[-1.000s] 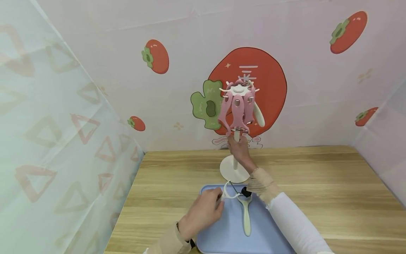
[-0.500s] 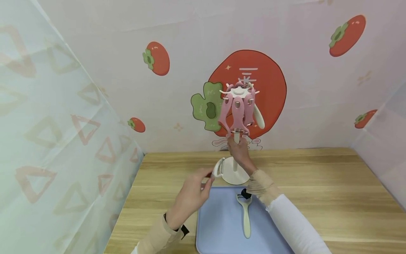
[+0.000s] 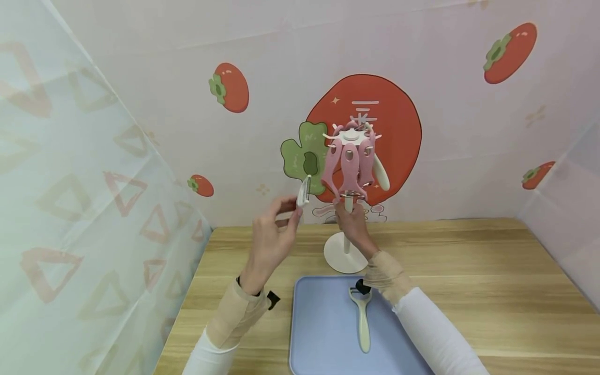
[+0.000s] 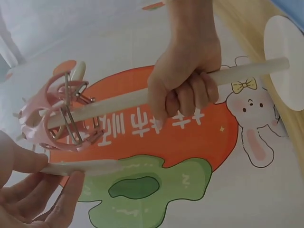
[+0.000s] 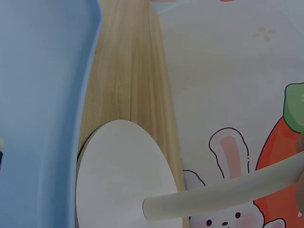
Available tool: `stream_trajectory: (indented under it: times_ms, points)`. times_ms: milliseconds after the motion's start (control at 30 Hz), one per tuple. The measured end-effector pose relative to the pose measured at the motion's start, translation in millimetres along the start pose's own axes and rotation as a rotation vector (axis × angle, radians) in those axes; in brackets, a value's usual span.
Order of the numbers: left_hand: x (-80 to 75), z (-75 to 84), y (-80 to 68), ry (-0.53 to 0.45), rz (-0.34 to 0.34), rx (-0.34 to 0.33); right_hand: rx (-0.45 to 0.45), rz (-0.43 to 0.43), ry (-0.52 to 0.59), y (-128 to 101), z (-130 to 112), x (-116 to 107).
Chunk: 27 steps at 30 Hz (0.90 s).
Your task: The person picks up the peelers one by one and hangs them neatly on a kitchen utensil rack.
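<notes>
My left hand (image 3: 270, 237) pinches a pale Y-shaped peeler (image 3: 304, 192) by its handle, blade end up, just left of a white stand (image 3: 344, 253). In the left wrist view the peeler's handle (image 4: 85, 167) lies between thumb and fingers, close beside the hanging pink tools. My right hand (image 3: 354, 224) is wrapped around the stand's post (image 5: 228, 194), below those tools. Several pink peelers (image 3: 349, 169) hang from hooks around the top, blades downward. One pale-handled peeler (image 3: 382, 173) hangs at the right side of the rack.
A blue tray (image 3: 319, 323) lies in front of the stand's round base. On it is a pale green peeler (image 3: 363, 323), its head near my right wrist's black strap end. The wooden table (image 3: 469, 281) meets a printed cloth backdrop (image 3: 281, 41) behind the stand.
My left hand has lifted the peeler off the area above the tray, up and leftward to beside the rack, turning its blade end upward. The right hand has kept its grip on the post.
</notes>
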<state>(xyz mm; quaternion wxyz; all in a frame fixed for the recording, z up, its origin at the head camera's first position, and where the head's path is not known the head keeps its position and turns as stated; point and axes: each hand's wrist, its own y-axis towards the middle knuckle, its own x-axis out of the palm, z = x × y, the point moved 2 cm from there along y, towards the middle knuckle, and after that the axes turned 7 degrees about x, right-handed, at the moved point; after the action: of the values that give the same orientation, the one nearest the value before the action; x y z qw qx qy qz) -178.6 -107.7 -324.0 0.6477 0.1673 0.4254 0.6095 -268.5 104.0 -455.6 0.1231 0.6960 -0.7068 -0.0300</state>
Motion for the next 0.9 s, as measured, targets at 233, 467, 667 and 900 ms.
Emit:
stream_trajectory:
  times_ms: [233, 467, 667, 900]
  points:
    - [2.5, -7.4, 25.6, -0.037, 0.091, 0.011, -0.002, 0.004, -0.004, 1, -1, 0]
    - [9.8, -12.4, 46.5, -0.067, 0.147, 0.022, -0.005, -0.001, -0.012, 3, -2, 0]
    - [20.8, -14.6, 63.8, -0.105, 0.160, 0.026, -0.021, 0.002, -0.020, 2, -3, -2]
    - [29.4, -17.4, 76.4, -0.127, 0.154, 0.044, -0.004, -0.011, -0.016, 0, -1, 1]
